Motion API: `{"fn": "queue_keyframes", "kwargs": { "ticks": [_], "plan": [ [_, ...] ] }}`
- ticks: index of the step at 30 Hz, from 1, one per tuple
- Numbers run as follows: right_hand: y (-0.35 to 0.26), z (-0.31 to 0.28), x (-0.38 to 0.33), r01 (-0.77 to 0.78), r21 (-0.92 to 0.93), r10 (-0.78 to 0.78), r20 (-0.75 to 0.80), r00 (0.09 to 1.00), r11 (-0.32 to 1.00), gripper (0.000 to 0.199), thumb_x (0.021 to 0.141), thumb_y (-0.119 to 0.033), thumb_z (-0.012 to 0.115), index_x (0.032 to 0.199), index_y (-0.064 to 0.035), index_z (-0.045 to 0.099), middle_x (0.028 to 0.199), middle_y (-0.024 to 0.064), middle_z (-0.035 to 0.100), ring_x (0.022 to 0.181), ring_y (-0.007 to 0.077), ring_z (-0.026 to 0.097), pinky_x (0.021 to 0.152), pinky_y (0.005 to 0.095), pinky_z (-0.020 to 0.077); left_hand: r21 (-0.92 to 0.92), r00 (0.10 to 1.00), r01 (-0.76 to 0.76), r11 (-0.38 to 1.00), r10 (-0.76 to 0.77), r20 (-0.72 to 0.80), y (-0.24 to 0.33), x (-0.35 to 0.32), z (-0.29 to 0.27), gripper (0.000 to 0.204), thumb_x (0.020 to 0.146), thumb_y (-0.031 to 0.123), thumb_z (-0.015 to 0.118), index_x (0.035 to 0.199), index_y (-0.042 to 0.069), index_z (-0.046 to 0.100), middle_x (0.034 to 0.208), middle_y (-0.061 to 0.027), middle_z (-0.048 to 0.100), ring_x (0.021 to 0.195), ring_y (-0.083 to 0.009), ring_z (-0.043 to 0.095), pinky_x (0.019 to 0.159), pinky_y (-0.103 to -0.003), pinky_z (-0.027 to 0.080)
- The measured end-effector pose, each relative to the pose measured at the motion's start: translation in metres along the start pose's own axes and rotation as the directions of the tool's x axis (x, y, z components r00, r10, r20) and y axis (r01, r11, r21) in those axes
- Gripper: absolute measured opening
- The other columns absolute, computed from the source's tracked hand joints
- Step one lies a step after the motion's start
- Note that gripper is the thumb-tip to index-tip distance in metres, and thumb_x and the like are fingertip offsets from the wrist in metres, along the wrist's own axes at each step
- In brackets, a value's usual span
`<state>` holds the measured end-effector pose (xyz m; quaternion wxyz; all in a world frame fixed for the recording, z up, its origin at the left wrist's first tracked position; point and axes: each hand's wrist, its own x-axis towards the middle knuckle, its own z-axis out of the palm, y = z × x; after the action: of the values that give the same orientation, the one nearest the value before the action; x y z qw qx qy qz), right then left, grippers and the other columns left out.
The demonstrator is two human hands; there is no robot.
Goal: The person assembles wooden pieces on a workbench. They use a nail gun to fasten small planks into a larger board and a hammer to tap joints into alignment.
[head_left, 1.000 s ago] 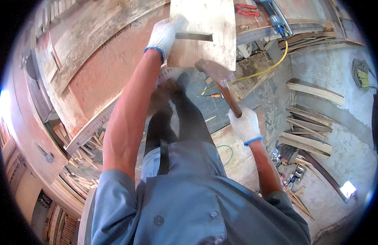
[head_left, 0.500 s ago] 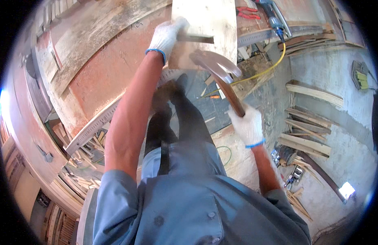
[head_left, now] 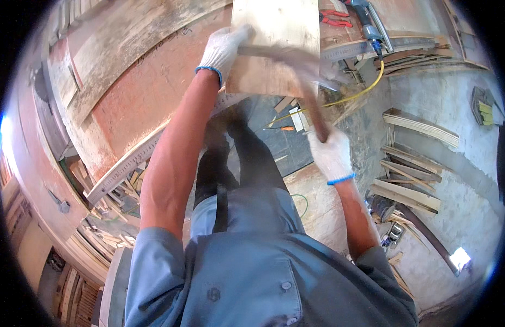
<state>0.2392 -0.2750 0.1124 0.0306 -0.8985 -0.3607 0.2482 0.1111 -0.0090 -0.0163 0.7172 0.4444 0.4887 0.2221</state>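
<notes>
A pale wooden board (head_left: 274, 24) lies at the top of the view, reaching past the near edge of the workbench (head_left: 138, 98). My left hand (head_left: 222, 50), in a white knit glove with a blue cuff, grips the board's left side. From beside its thumb a narrow grey-brown strip (head_left: 255, 51) runs across the board; I cannot tell its kind. My right hand (head_left: 331, 156), gloved alike, is closed round the wooden handle of a claw hammer (head_left: 316, 117). The hammer's head is smeared by motion over the board's right part, near the strip's end; contact cannot be made out.
Red-handled pliers (head_left: 335, 19) and a power tool (head_left: 367, 24) with a yellow hose (head_left: 367, 90) lie right of the board. An orange-handled screwdriver (head_left: 286, 128) is below the bench edge. Wood strips (head_left: 418, 128) project along the right wall. A toothed saw blade (head_left: 41, 90) stands at left.
The hammer's head has swung up and to the right over the board, blurring. My right hand has shifted slightly upward. The left hand keeps its place on the board.
</notes>
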Motion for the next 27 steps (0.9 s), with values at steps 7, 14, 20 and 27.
{"fn": "queue_keyframes", "kwargs": {
  "ticks": [7,14,20,27],
  "plan": [
    [0.004,-0.027,0.013,0.040,0.181,-0.031,-0.053,0.998,0.983,0.032,0.094,-0.031,0.073,0.108,-0.0012,0.076,0.095,0.0220,0.075,0.092,0.0383,0.073,0.081,0.0464,0.0562,0.045,1.000,-0.027,0.999,0.027,0.004,0.008,-0.002,0.000,0.045,0.097,0.047,0.072,0.111,0.004,0.075,0.097,-0.0017,0.069,0.082,-0.0135,0.059,0.073,-0.033,0.049],
    [-0.004,-0.019,0.031,0.045,0.051,-0.051,0.128,0.991,0.998,0.031,0.092,-0.024,0.073,0.109,0.0022,0.073,0.089,0.0227,0.074,0.088,0.0351,0.076,0.078,0.0423,0.0559,0.028,1.000,0.016,0.999,-0.016,-0.010,0.017,-0.011,0.001,0.044,0.096,0.043,0.071,0.109,0.001,0.074,0.095,-0.0051,0.071,0.082,-0.0159,0.063,0.073,-0.034,0.051],
    [0.025,-0.027,0.064,0.056,0.207,-0.076,0.090,0.993,0.977,0.033,0.089,-0.025,0.077,0.107,0.0014,0.074,0.081,0.0155,0.073,0.076,0.0258,0.072,0.071,0.0394,0.0550,0.001,0.999,0.039,0.999,-0.039,-0.022,0.016,-0.005,0.001,0.044,0.096,0.040,0.070,0.112,0.000,0.073,0.097,-0.0068,0.071,0.084,-0.0167,0.065,0.075,-0.034,0.052],
    [0.016,-0.063,0.166,-0.145,0.696,0.016,0.189,0.982,0.703,0.024,0.097,-0.027,0.072,0.100,-0.0041,0.071,0.062,-0.0013,0.053,0.049,0.0116,0.051,0.047,0.0293,0.0432,-0.103,0.999,0.044,0.994,-0.043,0.016,0.008,-0.003,0.001,0.043,0.097,0.040,0.070,0.114,0.001,0.072,0.099,-0.0066,0.071,0.086,-0.0162,0.064,0.076,-0.034,0.053]
  ]
}}
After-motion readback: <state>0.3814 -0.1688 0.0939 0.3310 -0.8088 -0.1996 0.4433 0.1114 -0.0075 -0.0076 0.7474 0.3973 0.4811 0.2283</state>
